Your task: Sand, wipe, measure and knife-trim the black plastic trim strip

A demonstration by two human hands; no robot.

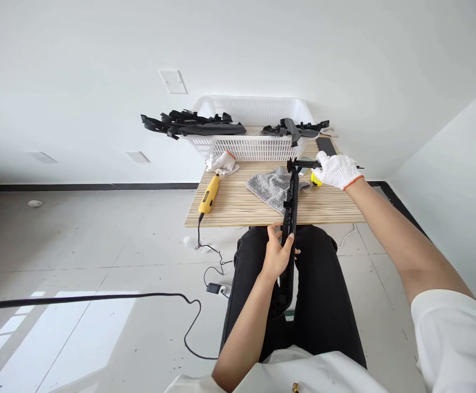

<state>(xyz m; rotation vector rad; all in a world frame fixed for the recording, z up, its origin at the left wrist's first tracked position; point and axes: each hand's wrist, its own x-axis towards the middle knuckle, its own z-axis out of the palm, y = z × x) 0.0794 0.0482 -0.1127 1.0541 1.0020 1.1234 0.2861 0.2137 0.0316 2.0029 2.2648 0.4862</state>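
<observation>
The left hand (278,254), bare, at the lower centre of the frame, is closed around a long black part (290,215), thumb on one side and fingertips showing on the other. The part runs up and down the frame, its lower end between the black-trousered legs (330,289) and its upper end over the worktop (238,212). Right of centre, the right hand (337,170), in a white glove with an orange cuff, grips a black caliper (307,164) held almost level; the caliper's left end is at the top of the part, though whether its jaws touch cannot be told.

Just under the gloved fingers sits a yellow item (315,179), partly hidden. Behind the part, a grey cloth (267,188) lies crumpled at the middle of the worktop. A dark slab (326,145) lies above the right hand.

Toward the left of the worktop are a yellow tool (208,196), its cord hanging over the front edge, and, just above it, a spare glove (221,162). At the upper centre stands a white basket (242,148), with one black pile (205,129) across its left side and a smaller pile (293,130) across its right.
</observation>
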